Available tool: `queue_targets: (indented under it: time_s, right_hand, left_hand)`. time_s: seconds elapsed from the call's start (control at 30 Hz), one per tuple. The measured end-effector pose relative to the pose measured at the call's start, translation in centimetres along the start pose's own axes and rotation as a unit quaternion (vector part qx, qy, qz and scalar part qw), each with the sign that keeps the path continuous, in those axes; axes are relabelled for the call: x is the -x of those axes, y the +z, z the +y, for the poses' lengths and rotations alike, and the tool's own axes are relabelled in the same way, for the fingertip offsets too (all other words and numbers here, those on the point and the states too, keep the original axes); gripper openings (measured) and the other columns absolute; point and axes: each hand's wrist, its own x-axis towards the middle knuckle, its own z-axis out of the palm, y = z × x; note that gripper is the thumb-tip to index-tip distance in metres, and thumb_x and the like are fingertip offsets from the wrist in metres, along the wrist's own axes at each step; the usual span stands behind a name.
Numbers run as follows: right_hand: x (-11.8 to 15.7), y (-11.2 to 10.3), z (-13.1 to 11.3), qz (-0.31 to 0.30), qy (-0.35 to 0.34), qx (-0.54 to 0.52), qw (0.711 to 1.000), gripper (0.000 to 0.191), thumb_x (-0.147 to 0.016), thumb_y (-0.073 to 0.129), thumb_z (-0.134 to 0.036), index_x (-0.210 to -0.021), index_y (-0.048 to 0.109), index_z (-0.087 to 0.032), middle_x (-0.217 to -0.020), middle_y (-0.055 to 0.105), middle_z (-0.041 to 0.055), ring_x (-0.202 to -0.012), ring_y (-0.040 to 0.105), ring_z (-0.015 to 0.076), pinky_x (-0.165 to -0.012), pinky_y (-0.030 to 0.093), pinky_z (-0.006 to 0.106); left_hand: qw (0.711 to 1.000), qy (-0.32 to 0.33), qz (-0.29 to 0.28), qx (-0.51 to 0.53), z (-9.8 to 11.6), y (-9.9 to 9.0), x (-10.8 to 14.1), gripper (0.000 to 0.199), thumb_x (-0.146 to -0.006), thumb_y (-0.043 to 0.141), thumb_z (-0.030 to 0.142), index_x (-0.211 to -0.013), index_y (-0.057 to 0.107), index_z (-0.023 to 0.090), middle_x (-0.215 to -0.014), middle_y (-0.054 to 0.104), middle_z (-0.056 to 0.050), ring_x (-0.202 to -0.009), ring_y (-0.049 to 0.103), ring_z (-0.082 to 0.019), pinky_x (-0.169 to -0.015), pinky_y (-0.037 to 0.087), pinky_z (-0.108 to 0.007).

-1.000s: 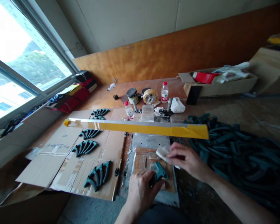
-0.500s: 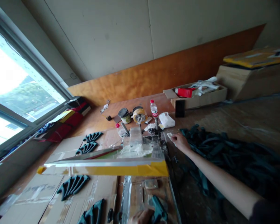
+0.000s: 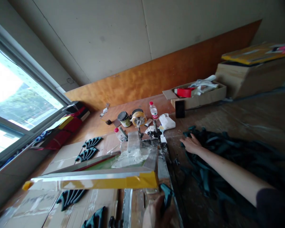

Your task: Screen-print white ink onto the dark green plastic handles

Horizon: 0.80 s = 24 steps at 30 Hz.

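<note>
My left hand (image 3: 156,210), blurred at the bottom centre, is closed around a dark green plastic part (image 3: 167,193) just below the screen printing frame (image 3: 95,182). The frame is tilted, with yellow tape along its near edge and whitish paste on its mesh. My right hand (image 3: 192,145) reaches over the left edge of a pile of dark green plastic parts (image 3: 218,148), thumb and fingers apart; whether it touches one is unclear. A small white wipe (image 3: 163,138) lies at the frame's far right corner.
Fan-shaped dark green parts (image 3: 86,154) lie on cardboard (image 3: 68,152) at left. Behind the frame stand a lidded jar (image 3: 124,119), a tape roll (image 3: 139,118) and a red-capped bottle (image 3: 153,111). An open box (image 3: 201,99) and a phone (image 3: 180,109) are at back right.
My right hand has let go of the white wipe and moved right to the pile's edge. My left hand has moved up and right with the green part. The view has shifted slightly.
</note>
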Motion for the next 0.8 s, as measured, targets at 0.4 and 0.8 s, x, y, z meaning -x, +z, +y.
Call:
queue_targets:
  time_s: [0.4,0.8]
  right_hand:
    - [6.8,-3.2,-0.6,0.078,-0.026,-0.021,0.996,0.049,-0.071,0.053,-0.014,-0.116,0.061,-0.03,-0.109,0.068,0.0063,-0.112,0.057,0.026,-0.108,0.023,0.05]
    - [12.9,-6.0,-1.4,0.411,0.222,-0.308,0.828,0.056,-0.08,0.054,-0.052,-0.126,0.053,-0.021,-0.111,0.066,0.0139,-0.098,0.064,0.0305,-0.082,0.05,0.042]
  left_hand:
    - [0.973,0.062,-0.173,-0.142,5.5,7.7,-6.5,0.057,-0.083,0.051,0.028,-0.136,0.047,0.009,-0.129,0.056,-0.026,-0.122,0.052,-0.037,-0.1,0.04,-0.052]
    - [0.974,0.217,-0.054,-0.033,2.7,5.4,-4.2,0.054,-0.08,0.059,0.025,-0.132,0.053,0.014,-0.134,0.057,-0.013,-0.125,0.049,-0.027,-0.111,0.035,-0.04]
